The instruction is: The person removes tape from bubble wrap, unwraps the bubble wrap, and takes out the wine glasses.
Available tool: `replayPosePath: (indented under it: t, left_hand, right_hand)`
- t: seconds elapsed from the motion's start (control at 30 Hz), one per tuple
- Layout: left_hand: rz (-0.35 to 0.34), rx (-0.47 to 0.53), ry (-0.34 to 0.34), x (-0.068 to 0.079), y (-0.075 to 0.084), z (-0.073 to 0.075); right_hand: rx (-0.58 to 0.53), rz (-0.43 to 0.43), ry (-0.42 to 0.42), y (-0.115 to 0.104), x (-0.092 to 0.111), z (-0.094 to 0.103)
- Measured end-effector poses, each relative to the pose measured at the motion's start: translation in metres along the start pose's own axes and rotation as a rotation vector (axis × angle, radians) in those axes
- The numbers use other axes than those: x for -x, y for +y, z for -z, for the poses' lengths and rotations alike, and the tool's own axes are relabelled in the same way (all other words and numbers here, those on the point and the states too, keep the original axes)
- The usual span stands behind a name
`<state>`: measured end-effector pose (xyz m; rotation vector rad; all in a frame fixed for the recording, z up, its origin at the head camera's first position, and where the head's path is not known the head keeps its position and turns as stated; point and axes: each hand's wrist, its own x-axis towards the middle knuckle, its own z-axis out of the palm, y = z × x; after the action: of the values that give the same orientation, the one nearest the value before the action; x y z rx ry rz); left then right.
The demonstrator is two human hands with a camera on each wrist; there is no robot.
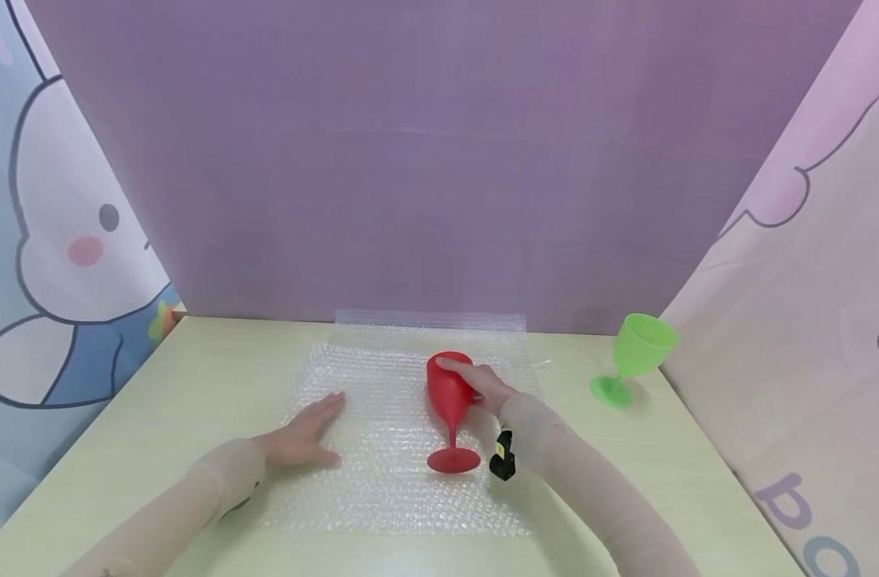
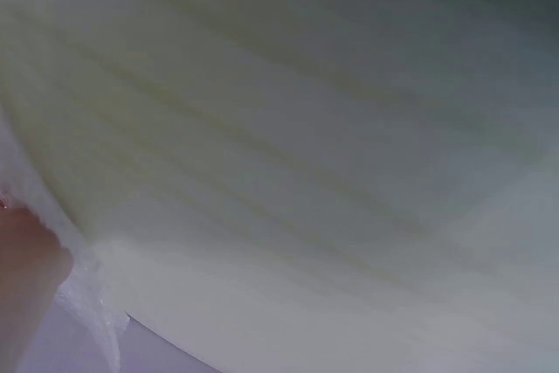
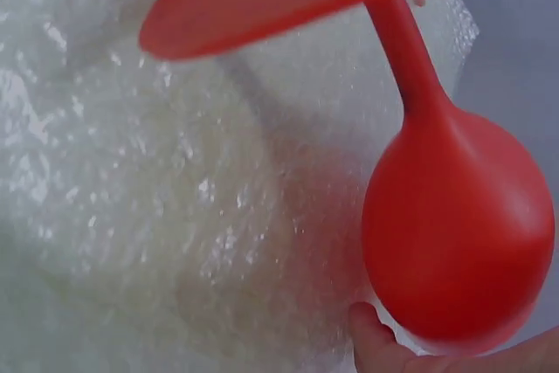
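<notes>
My right hand (image 1: 488, 386) grips a red plastic goblet (image 1: 451, 409) by its bowl, fingers on the right side and rim. The goblet stands over a sheet of bubble wrap (image 1: 381, 497), its round foot toward me. In the right wrist view the goblet (image 3: 458, 224) shows bowl, stem and foot, with fingertips (image 3: 374, 329) along the bowl's lower side. My left hand (image 1: 302, 437) rests with fingers spread at the left side of the bubble wrap. A fingertip (image 2: 31, 259) and a strip of wrap fill the left corner of the left wrist view.
A green goblet (image 1: 643, 344) stands near the back right edge of the pale table (image 1: 215, 369). Behind rises a purple panel (image 1: 439, 160). Printed cloths hang on the left (image 1: 86, 320) and right sides. A small black device (image 1: 502, 457) sits at the right wrist.
</notes>
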<state>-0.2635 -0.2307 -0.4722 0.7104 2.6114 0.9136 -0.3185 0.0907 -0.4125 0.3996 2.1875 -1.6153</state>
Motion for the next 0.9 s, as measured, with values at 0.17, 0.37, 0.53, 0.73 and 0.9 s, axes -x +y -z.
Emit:
replayPosePath:
  t: [0.17, 0.37, 0.53, 0.73, 0.9]
  left_hand:
    - [0.014, -0.008, -0.001, 0.0, 0.001, 0.001]
    - [0.002, -0.008, 0.001, 0.0, 0.002, 0.001]
    - [0.013, -0.014, -0.004, -0.002, 0.001, 0.0]
    - [0.002, -0.022, 0.01, -0.005, -0.004, -0.001]
    - [0.014, -0.015, 0.001, -0.004, -0.009, -0.004]
  right_hand:
    - [0.043, 0.009, 0.044, 0.001, -0.006, -0.009]
    - [0.096, -0.032, 0.056, 0.0, -0.008, -0.017]
    - [0.084, -0.034, 0.065, -0.005, -0.005, -0.018]
    - [0.057, -0.07, 0.065, -0.006, -0.004, -0.018]
    - [0.018, -0.071, 0.039, -0.002, -0.004, -0.017]
